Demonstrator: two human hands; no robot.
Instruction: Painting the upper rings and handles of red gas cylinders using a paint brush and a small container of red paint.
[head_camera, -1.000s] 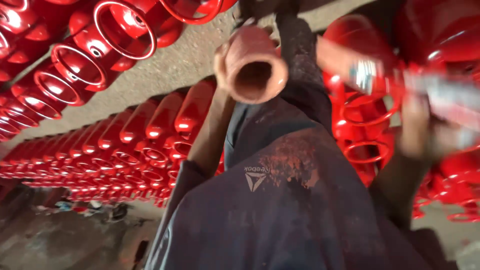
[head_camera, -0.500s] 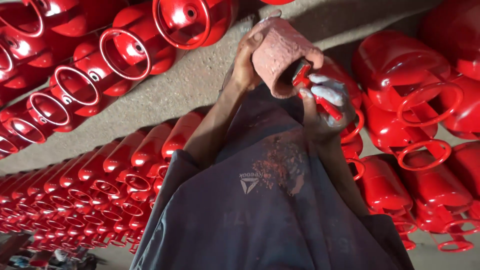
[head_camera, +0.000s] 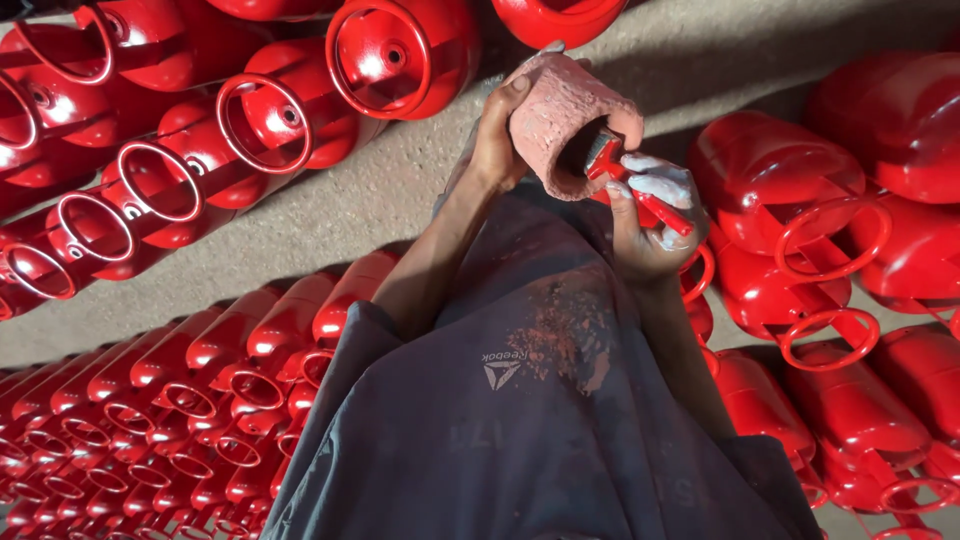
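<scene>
My left hand grips a pink, paint-stained roller sleeve by its side, in front of my chest. My right hand, its fingers smeared with white paint, holds a red roller handle. The tip of that handle sits in the sleeve's open end. My dark grey shirt, with red paint stains, fills the lower middle of the view.
Many red gas cylinders lie in rows on the ground: a long row at lower left, more at upper left and on the right. A strip of bare concrete floor runs between the rows.
My right hand came in from the right with the red handle and met the sleeve's open end. The sleeve turned from facing the camera to facing right.
</scene>
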